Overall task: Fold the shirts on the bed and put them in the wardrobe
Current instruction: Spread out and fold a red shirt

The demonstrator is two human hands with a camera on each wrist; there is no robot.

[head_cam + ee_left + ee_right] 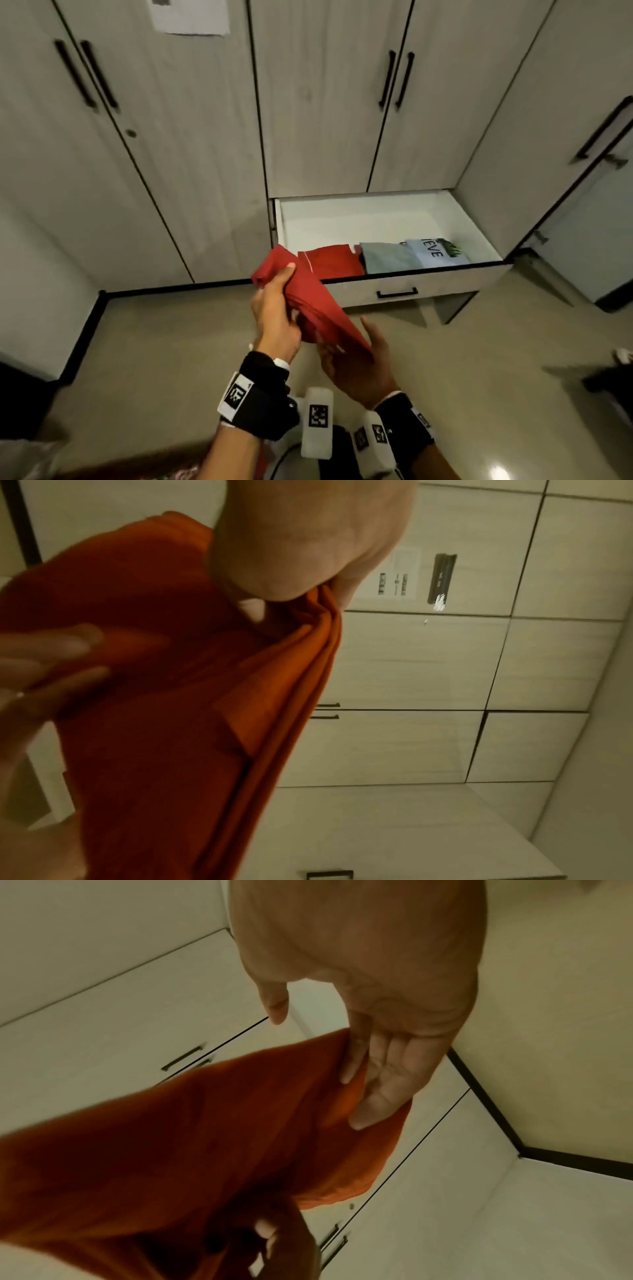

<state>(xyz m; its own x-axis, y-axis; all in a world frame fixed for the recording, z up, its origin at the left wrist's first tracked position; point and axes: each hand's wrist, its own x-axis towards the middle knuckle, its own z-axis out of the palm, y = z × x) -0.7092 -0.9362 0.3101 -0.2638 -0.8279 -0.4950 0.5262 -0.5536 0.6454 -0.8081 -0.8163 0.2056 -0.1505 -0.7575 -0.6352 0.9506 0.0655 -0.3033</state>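
Observation:
I hold a folded red shirt (pixel 318 301) above the floor, in front of the open wardrobe drawer (pixel 411 289). My left hand (pixel 274 308) grips its upper left end, thumb on top and fingers curled underneath. My right hand (pixel 370 356) lies under the lower right end with straight fingers that carry the cloth. The right wrist view shows those flat fingers (pixel 377 1085) against the red shirt (pixel 171 1150). The left wrist view shows my left hand (pixel 308 547) clamped on the red shirt (pixel 154 723). In the drawer lie a red shirt (pixel 335 263), a grey-blue shirt (pixel 387 257) and a light blue printed shirt (pixel 435 251).
Closed wardrobe doors (pixel 325 102) with black handles stand above the drawer, and a paper sheet (pixel 190 17) is stuck on the left door. The back half of the drawer is bare white. A glass-panelled door (pixel 589 212) stands at the right, and a dark object (pixel 609 380) lies on the floor.

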